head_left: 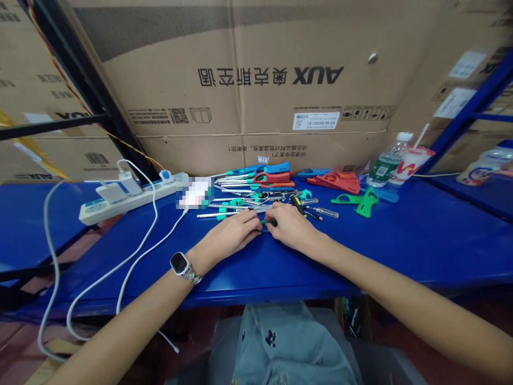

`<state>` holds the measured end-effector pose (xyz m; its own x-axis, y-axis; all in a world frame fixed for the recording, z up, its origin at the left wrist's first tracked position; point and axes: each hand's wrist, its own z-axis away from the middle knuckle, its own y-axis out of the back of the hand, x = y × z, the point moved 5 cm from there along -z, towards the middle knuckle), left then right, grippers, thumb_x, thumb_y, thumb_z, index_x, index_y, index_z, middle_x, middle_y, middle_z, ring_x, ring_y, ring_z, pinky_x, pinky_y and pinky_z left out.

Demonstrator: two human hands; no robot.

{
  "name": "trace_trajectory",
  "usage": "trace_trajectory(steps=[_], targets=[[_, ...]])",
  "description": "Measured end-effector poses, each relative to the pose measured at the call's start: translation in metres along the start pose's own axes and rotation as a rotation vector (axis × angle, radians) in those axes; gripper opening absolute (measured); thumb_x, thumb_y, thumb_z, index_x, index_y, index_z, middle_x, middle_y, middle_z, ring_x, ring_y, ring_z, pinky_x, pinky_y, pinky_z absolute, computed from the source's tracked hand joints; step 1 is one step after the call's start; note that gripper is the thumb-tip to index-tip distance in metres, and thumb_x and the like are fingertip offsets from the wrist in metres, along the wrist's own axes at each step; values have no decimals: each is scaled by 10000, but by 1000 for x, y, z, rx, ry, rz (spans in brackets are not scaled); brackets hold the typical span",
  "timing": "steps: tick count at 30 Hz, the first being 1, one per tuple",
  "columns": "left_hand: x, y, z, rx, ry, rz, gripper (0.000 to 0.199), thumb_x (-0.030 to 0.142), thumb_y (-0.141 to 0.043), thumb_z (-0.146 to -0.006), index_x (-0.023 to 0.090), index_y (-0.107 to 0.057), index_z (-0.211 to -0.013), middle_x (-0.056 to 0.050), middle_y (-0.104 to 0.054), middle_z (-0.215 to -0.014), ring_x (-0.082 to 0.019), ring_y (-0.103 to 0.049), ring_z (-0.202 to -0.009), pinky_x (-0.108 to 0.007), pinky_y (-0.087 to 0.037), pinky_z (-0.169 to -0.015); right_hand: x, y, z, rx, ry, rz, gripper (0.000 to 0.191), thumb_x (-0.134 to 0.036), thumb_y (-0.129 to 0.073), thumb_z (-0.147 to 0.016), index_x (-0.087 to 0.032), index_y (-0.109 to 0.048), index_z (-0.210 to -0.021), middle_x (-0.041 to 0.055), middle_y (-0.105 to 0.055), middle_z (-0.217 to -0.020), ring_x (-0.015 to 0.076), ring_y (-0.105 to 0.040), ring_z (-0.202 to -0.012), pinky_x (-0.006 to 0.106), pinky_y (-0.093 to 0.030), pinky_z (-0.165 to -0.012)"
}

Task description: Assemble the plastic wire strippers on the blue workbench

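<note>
pale denim (288, 342) covers the lap below the blue bench (401, 256). just in front of metal tubes (210, 215), the right hand (288, 224) pinches a small dark-green piece (272, 222); the left hand (236, 230) curls its fingers beside it, but i cannot tell whether they grip. keeping both hands low should steady it.

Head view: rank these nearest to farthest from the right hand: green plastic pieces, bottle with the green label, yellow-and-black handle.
1. Yellow-and-black handle: just beyond the right hand.
2. Green plastic pieces: out to the right.
3. Bottle with the green label: right, farther back.
</note>
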<state>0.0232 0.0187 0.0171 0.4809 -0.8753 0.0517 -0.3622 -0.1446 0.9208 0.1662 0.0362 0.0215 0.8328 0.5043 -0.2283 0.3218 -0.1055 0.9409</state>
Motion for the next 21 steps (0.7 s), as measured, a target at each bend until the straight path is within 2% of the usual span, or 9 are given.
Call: trace_trajectory(steps=[6, 11, 16, 21], targets=[[1, -2, -3, -48, -13, -78, 320, 182, -398, -1063, 140, -710, -1004, -94, -622, -980, -203, -584, -878, -340, -530, -800, -2, 1, 0, 6, 6, 15, 136, -131, -600, -892, -163, -718, -833, 64, -623, -858, 167, -545, -741, 305, -314, -662], [-2, 0, -2, -80, -17, -86, 342, 89, -389, -1022, 127, -721, -1095, -107, -642, -1005, -226, -577, -930, -372, -531, -840, -7, 3, -2, -44, 12, 86, 131, -133, -595, -907, -146, -723, -889, 88, -639, -935, 160, -551, -734, 309, -314, -650], [-3, 0, -2, -83, -12, -99, 348, 92, -395, -1022, 129, -736, -1076, -103, -639, -984, -228, -573, -920, -371, -530, -837, -10, 4, -1, -68, 37, 121, 137, -138, -580, -922, -156, -715, -905, 89, -638, -941, 164, -561, -716, 317, -315, -622], [-4, -1, -2, -74, -10, -60, 373, 102, -377, -1026, 140, -748, -1052, -101, -630, -956, -229, -573, -908, -378, -528, -835, -13, 5, 0, -71, 56, 145, 145, -122, -566, -916, -153, -707, -911, 105, -619, -1048, 136, -529, -680, 317, -288, -596]])
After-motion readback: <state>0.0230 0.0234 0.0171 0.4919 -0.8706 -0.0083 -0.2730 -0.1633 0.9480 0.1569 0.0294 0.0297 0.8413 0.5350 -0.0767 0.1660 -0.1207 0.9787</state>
